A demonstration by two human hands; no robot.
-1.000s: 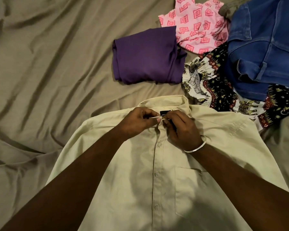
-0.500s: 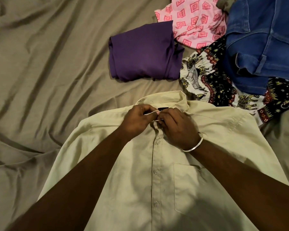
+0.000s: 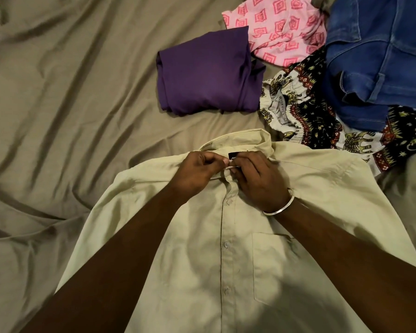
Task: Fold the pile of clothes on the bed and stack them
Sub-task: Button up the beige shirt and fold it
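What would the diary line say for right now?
step: fastening collar | left hand: pinches cream shirt collar | right hand: pinches collar | purple garment: folded | pile: unfolded

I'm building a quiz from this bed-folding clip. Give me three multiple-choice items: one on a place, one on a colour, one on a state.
1. Where are both hands?
A. at the shirt's collar
B. on the jeans
C. at the shirt's hem

2. What colour is the folded garment?
A. pink
B. purple
C. blue

3. The shirt lies
A. folded
B. balled up
C. spread flat, front up

Answers:
1 A: left hand and right hand pinch the beige shirt at its neck.
2 B: the folded garment is purple.
3 C: placket and pocket face up.
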